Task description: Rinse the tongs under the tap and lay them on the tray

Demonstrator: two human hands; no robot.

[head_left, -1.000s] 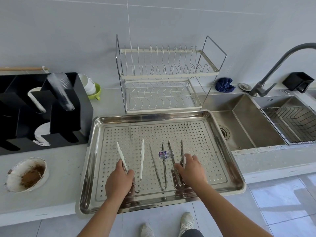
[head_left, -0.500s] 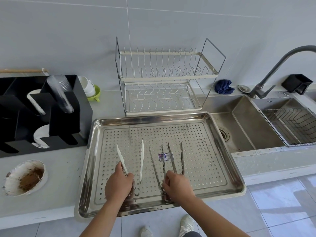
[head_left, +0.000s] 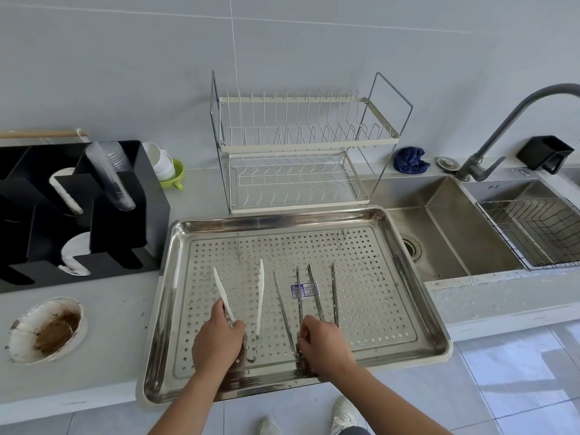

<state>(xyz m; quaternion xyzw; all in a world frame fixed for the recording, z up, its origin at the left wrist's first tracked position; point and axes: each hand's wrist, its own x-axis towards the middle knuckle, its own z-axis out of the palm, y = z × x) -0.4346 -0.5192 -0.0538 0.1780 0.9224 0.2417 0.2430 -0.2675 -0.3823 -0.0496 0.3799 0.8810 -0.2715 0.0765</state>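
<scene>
A perforated steel tray [head_left: 282, 221] lies on the counter in front of me. Three pairs of tongs rest on it side by side, tips pointing away. On the left are white plastic tongs [head_left: 260, 296], and my left hand [head_left: 216, 343] is closed over their near hinge end. Two steel pairs lie to their right, a middle pair [head_left: 283, 304] and a right pair [head_left: 334, 293], with a small label between them. My right hand [head_left: 324, 343] covers both hinge ends, fingers pinched at the middle pair. The grey tap [head_left: 502, 127] stands at the far right, with no water running.
The steel sink [head_left: 455, 246] lies right of the tray, with a wire basket [head_left: 533, 230] in its far half. Behind the tray stands a two-tier dish rack [head_left: 301, 146]. A black cup organiser [head_left: 103, 233] and a dirty bowl [head_left: 47, 328] are on the left.
My right hand slid left from the right steel pair to the hinge ends near the middle pair. My left hand stayed on the white tongs.
</scene>
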